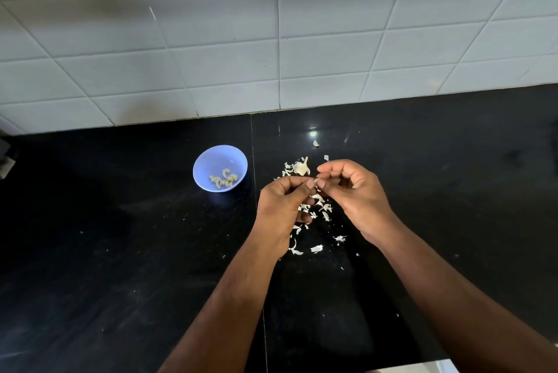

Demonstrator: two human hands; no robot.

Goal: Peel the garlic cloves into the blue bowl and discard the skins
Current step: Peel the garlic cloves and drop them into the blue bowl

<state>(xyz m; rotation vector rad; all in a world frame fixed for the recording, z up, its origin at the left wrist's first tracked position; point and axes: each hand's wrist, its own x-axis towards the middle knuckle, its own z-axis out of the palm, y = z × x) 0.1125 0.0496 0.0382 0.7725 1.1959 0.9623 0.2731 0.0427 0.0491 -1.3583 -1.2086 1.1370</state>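
From my head camera I look down on a black counter that meets a white tiled wall. My left hand and my right hand are together over the middle of the counter, fingers curled, both pinching one small garlic clove between their fingertips. Just behind my hands lies what is left of the garlic bulb, pale and papery, resting on the counter. Loose white skins are scattered under and around my hands, some nearer to me, a few small bits farther back toward the wall. The blue bowl stands to the left of my hands, near but apart from them, and a small heap of peeled cloves lies in its bottom
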